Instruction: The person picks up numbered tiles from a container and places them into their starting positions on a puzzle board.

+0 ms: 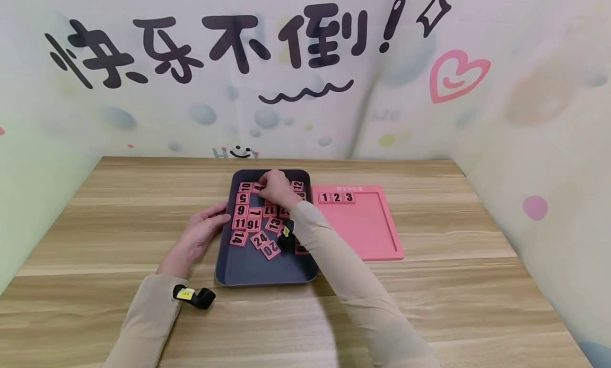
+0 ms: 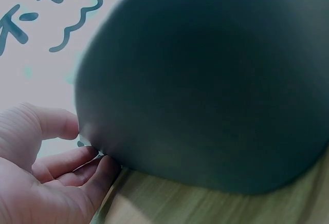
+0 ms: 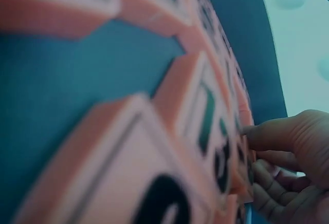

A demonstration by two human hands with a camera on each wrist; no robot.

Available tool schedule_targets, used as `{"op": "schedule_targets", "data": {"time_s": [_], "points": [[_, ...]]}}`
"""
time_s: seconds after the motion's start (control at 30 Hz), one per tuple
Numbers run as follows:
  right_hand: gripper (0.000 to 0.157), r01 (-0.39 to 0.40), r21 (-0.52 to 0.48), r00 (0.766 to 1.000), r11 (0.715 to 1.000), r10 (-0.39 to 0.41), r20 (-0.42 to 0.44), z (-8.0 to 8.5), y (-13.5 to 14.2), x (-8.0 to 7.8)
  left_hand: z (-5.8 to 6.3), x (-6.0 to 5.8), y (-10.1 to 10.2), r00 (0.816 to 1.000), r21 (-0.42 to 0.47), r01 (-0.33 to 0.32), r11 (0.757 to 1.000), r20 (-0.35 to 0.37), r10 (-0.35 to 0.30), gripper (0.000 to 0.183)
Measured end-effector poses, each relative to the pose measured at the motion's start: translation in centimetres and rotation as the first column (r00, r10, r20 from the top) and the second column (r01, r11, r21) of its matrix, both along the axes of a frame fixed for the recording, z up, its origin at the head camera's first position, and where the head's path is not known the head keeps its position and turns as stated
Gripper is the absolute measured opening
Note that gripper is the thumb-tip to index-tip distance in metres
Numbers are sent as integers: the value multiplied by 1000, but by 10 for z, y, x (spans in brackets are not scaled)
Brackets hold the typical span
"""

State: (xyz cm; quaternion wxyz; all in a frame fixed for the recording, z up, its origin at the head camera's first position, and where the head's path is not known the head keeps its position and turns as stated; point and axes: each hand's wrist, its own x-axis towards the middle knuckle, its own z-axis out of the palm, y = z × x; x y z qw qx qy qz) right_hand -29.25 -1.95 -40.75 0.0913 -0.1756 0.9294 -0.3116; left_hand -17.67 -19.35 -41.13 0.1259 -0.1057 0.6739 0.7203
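A dark tray [image 1: 258,270] holds several pink number tiles, among them 10, 5, 11 and 24. My right hand [image 1: 277,187] reaches over its far part, thumb and fingertips pinching the tile marked 4 [image 1: 258,188]. In the right wrist view, the fingertips of that hand [image 3: 288,167] meet at the edge of the far tiles, while a tile 13 [image 3: 211,136] stands large and blurred in front. At the tray's left side, my left hand [image 1: 202,233] grips the rim between thumb and fingers. The left wrist view shows the hand [image 2: 56,167] at the dark wall of the tray [image 2: 205,90].
To the right of the tray lies a pink frame board [image 1: 358,230], with tiles 1 [image 1: 324,198], 2 [image 1: 337,198] and 3 [image 1: 349,197] in a row at its upper left. Both stand on a wood-grain table [image 1: 429,299] backed by a printed wall cloth [image 1: 296,124].
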Motion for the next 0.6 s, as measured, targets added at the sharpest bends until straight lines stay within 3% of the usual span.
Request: {"op": "schedule_targets", "data": {"time_s": [0.27, 0.6], "points": [[27, -11, 13, 1000, 1000, 11, 8, 3, 5, -1, -2, 0, -1, 1000, -1, 12, 1000, -7, -12, 55], [29, -140, -157, 989, 978, 144, 16, 26, 28, 7, -1, 0, 0, 1000, -7, 8, 1000, -7, -8, 54]]}}
